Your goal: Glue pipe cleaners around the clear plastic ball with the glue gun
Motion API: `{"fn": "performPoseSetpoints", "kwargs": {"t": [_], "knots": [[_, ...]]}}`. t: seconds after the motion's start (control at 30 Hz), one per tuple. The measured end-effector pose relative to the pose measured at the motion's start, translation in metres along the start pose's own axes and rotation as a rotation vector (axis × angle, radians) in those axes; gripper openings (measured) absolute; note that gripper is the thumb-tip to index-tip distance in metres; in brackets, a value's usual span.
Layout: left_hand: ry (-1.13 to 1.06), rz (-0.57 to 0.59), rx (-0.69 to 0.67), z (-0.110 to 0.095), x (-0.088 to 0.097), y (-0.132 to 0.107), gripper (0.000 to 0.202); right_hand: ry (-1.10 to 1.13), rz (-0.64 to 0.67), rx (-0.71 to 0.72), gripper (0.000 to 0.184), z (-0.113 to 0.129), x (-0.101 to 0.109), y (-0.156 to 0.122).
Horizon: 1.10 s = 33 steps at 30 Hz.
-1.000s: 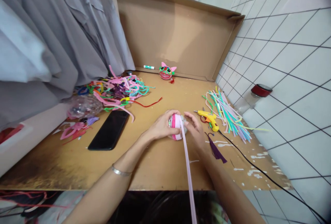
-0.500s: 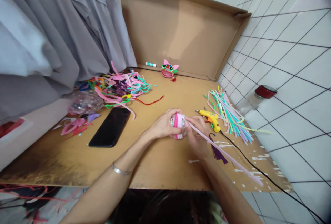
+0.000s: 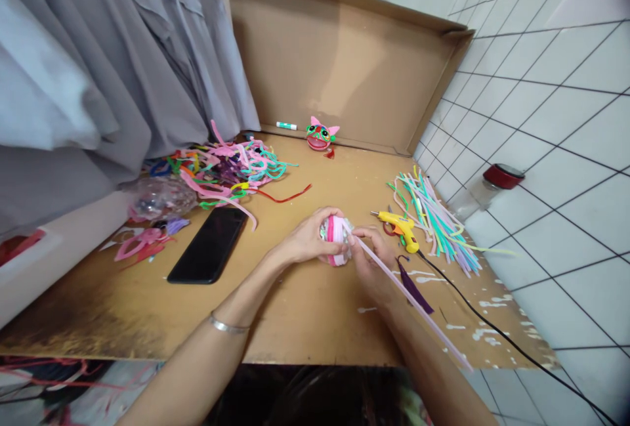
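Note:
My left hand (image 3: 311,235) is closed around a small rounded piece (image 3: 336,239) wrapped in bands of pink and pale pipe cleaner. A pale pink-lilac pipe cleaner (image 3: 408,296) runs from that piece, pinched between the thumb and fingers of my right hand (image 3: 373,256). Its free end trails down over my right forearm. To the right of that hand lies a yellow hot glue gun (image 3: 399,226), its nozzle pointing left. A purple tassel (image 3: 414,288) rests below the gun.
Straight pipe cleaners (image 3: 438,222) lie in a bundle at right, a tangled heap (image 3: 236,163) at back left. A black phone (image 3: 209,245) lies left of my hands. A decorated animal head (image 3: 319,134) and a glue stick (image 3: 286,126) stand near the cardboard wall (image 3: 325,52). The gun's black cord (image 3: 487,327) crosses the table's right side.
The free end of the pipe cleaner has swung left and lower, closer to my right forearm. Both hands keep their hold with only a slight shift.

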<state>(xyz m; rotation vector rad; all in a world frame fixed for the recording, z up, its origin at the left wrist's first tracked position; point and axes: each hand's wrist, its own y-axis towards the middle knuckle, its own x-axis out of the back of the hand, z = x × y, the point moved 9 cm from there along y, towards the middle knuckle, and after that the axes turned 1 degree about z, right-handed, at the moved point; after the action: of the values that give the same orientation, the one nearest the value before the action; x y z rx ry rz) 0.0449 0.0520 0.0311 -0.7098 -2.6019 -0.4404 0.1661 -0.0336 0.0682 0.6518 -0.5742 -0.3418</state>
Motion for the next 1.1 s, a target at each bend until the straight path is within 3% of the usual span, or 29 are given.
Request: {"fn": "performPoseSetpoints", "kwargs": {"t": [0.43,1.1], "knots": [[-0.015,0.075,0.029,0.003,0.000,-0.003,0.082,-0.007,-0.036,0.097,0.009,-0.007,-0.003,-0.003],[0.098,0.056,-0.003,-0.008,0.003,-0.004,0.075,-0.024,-0.050,0.186,0.006,0.002,-0.003,-0.002]]}}
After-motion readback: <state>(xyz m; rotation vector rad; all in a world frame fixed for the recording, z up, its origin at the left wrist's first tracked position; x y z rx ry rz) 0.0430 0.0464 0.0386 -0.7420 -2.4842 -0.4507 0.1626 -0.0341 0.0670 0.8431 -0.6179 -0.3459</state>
